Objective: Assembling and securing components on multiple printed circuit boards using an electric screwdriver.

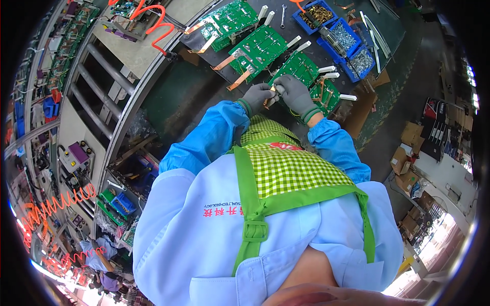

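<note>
Both my hands wear grey gloves and meet at the near edge of a green circuit board [297, 68] on the dark bench. My left hand [255, 98] is closed, its fingertips pinching a bent copper strip [272, 92]. My right hand [294, 94] curls in from the other side against the same strip; its fingertips are bunched, and what they grip is hidden. To the left lie two more green boards [262, 47] with copper strips sticking out toward me. A smaller board with copper pieces [325, 96] sits beside my right hand.
Blue bins [343, 36] of brass-coloured and silvery small hardware stand at the far right, with a dark tool lying across them. A wrench [283, 16] lies at the back. White posts [331, 75] project from the boards. A roller conveyor [109, 69] and an orange coiled hose [166, 31] are at left.
</note>
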Tool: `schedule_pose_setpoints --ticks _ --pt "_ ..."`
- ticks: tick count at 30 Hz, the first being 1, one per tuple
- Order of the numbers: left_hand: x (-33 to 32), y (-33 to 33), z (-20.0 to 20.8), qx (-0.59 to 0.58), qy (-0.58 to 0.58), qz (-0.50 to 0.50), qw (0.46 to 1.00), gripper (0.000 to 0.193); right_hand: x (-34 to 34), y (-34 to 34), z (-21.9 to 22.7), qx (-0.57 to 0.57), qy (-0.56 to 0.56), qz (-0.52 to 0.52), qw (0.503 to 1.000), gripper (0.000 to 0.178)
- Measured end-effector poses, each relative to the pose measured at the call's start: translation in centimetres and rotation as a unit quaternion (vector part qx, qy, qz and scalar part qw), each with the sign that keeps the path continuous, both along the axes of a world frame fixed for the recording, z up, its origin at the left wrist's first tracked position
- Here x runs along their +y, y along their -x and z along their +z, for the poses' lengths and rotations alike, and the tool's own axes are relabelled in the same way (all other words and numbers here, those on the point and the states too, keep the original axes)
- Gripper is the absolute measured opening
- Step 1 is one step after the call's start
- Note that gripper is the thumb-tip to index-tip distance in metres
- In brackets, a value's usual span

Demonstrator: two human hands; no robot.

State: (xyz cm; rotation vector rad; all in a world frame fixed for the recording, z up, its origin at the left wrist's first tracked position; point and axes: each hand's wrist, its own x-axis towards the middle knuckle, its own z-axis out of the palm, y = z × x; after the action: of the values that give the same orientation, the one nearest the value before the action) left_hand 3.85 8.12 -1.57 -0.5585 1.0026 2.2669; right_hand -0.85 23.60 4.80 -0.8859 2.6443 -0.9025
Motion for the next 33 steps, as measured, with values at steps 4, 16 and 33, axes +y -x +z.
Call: schedule_pose_setpoints --ticks 4,16,33 --pt "0.1 -0.1 -0.2 -0.003 0.000 -0.006 1.000 0.018 0.0 0.0 -0.1 -0.004 -0.010 0.003 1.000 0.012" --pt "0.3 -0.3 -0.5 0.005 -0.004 0.004 1.000 0.019 -0.4 -0.7 0.4 -0.042 0.034 -0.082 0.995 0.017" --pt "0.0 -0.1 -0.6 0.012 -0.021 -0.004 1.000 0.017 0.3 -0.1 -0.1 -0.035 0.055 -0.019 0.998 0.013"
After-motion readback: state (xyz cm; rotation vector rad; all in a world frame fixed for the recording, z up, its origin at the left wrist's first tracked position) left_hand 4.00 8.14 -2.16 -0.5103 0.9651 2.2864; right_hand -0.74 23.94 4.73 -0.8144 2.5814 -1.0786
